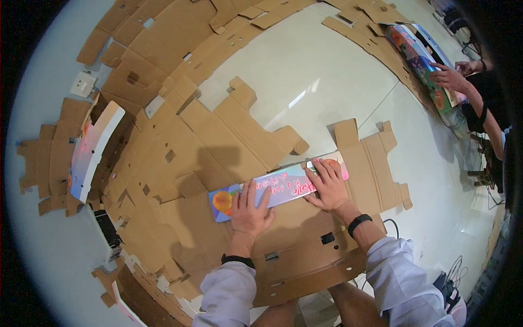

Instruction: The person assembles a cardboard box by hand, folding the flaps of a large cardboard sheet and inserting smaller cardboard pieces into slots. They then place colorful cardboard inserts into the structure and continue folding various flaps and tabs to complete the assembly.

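Note:
A long narrow printed cardboard piece lies across a flattened brown cardboard sheet in front of me. It carries red lettering, with a round orange picture at its left end and another at its right. My left hand rests on it left of the lettering, fingers stretched out and pointing away from me. Near the right end, my right hand lies spread over the surface and hides part of the lettering. Both palms face down, and neither hand grips anything.
Brown cardboard sheets overlap across the left and back of the tiled floor. Printed cardboard stands at the left near a white socket block. At the upper right, another person's hands touch a colourful box. Cables lie lower right.

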Available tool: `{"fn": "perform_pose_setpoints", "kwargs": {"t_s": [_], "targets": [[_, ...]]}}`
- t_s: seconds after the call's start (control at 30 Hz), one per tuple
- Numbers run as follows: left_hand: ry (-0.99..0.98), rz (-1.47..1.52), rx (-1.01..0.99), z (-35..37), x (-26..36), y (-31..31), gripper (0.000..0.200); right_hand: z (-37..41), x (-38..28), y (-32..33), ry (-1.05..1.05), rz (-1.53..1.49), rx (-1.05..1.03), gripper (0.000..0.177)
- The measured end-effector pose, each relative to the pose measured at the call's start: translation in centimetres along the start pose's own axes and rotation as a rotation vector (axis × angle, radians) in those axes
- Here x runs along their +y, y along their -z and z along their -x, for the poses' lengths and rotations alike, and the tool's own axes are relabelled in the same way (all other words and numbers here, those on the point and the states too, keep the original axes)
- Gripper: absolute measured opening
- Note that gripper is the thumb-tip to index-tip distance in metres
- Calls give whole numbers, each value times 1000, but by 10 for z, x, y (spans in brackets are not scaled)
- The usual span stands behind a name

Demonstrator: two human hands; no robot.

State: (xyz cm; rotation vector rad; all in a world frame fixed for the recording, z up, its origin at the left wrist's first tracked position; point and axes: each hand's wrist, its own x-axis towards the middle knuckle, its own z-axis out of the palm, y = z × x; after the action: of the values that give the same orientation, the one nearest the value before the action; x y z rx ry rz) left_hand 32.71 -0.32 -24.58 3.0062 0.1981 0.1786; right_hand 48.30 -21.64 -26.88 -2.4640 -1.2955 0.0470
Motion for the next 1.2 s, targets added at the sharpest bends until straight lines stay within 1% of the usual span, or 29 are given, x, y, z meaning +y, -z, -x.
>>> {"fn": "perform_pose_setpoints", "kwargs": {"t_s": [0.27, 0.47, 0.53, 0.77, 1.07, 1.2], "targets": [[11, -7, -45, -1, 1, 3, 57, 0, 0, -2, -7, 0, 3, 63], [4, 3, -13, 1, 0, 0, 59, 1, 1, -3, -4, 0, 5, 64], [3, 10, -28, 0, -1, 0, 59, 1, 0, 0, -7, 12, -23, 64], [19, 31, -73, 1, 1, 3, 60, 3, 4, 1, -4, 14, -19, 63], [11, 25, -39, 1, 1, 1, 60, 1, 0, -1, 5, 12, -1, 64], [12, 39, -56, 1, 0, 2, 61, 1, 0, -3, 0, -6, 2, 64]]}}
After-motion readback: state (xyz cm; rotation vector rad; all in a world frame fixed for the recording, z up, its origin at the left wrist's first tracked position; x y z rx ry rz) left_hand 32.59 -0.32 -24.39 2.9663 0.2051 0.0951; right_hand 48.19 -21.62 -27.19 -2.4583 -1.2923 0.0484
